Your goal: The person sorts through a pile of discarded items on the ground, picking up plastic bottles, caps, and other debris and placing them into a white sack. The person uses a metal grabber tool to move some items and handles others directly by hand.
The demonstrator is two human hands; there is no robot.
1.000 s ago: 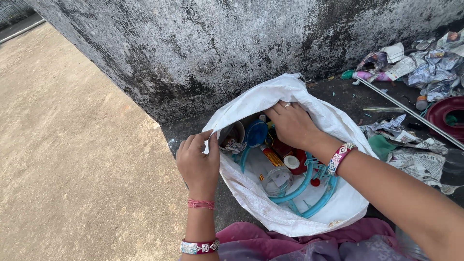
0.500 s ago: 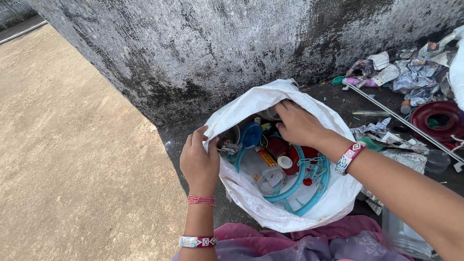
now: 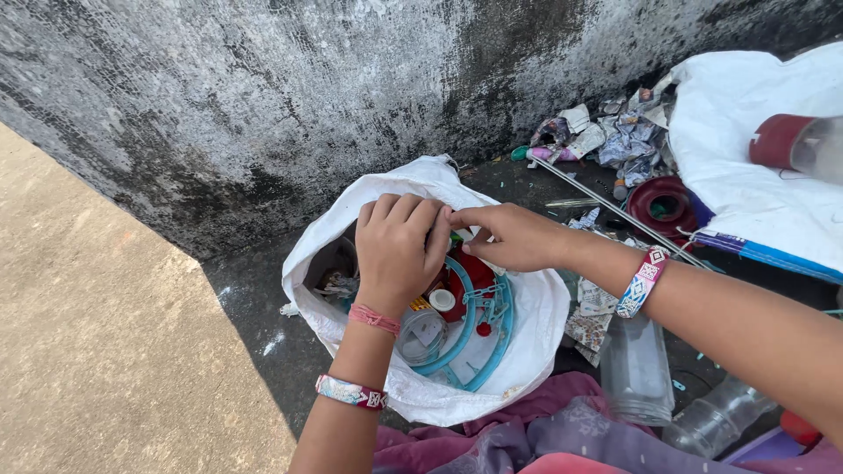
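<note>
Your left hand point(image 3: 399, 250) hovers over the mouth of the white sack point(image 3: 536, 320), which sits on the dark ground at the foot of the stained wall point(image 3: 263, 105), its fingers curled shut, though what they grip is hidden beneath the hand. Your right hand point(image 3: 514, 237) meets it from the right, thumb and forefinger pinched at the sack's far rim. Inside lie a blue plastic ring point(image 3: 479, 329), a red piece point(image 3: 465, 281) and a clear jar point(image 3: 421, 333); a clear bottle point(image 3: 634, 369) lies just right of the sack.
</note>
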